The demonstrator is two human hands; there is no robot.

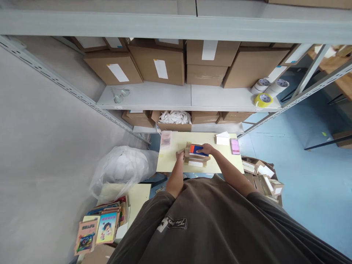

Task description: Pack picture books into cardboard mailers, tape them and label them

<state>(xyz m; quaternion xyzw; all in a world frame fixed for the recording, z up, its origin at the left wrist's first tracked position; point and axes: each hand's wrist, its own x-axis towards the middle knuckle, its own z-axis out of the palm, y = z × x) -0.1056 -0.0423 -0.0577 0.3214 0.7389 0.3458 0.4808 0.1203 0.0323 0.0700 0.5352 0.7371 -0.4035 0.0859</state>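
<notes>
A small cardboard box with its flaps up stands on the pale yellow table. Over the box lies a blue book with an orange corner, which my right hand grips from the right side. My left hand has its fingers closed on the box's left flap. A white label shows on the box's near side. Whether the book rests fully inside the box cannot be made out.
Behind the table, shelves hold cardboard boxes, glasses and tape rolls. White slips and a pink item lie right. Books sit lower left, beside a plastic bag. Cardboard pieces fill a container right.
</notes>
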